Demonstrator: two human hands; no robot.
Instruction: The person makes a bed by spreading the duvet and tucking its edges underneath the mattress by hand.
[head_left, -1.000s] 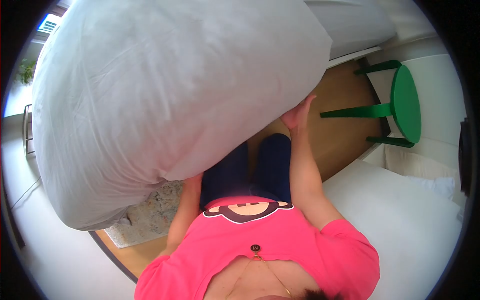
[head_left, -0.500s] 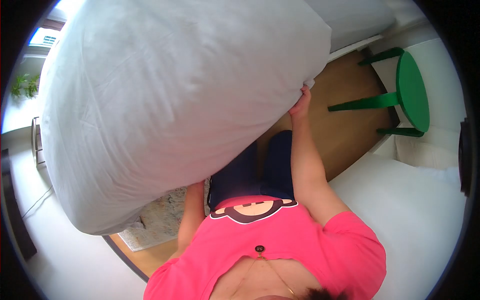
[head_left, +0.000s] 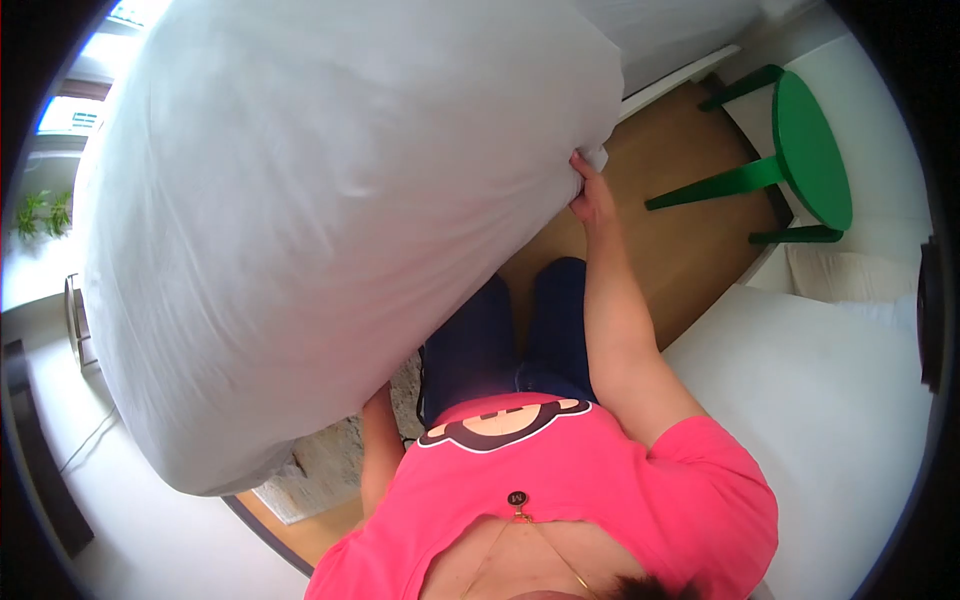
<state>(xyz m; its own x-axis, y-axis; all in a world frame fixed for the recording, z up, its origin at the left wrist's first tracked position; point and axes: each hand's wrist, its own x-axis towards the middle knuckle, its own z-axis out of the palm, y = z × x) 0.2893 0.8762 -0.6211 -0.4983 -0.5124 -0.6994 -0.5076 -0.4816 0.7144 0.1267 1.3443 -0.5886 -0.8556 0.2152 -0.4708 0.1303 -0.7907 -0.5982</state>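
Note:
A large, puffy expanse of white bedding, which looks like a sheet drawn over a mattress, fills the left and middle of the view. My right hand is closed on the edge of the white sheet at its right corner, where a small flap of cloth sticks out past the fingers. Lower down, my left hand reaches under the bedding's near edge. Its fingers are hidden beneath the cloth, so its grip does not show. Soft creases run across the white surface toward the near edge.
A green stool stands on the wooden floor at right. Part of a patterned rug shows below the bedding. Another white surface lies at lower right. A green plant and a window are at far left.
The view has shifted slightly. The bedding's right corner and my right hand appear farther left and higher, while the left hand has gone further under the edge.

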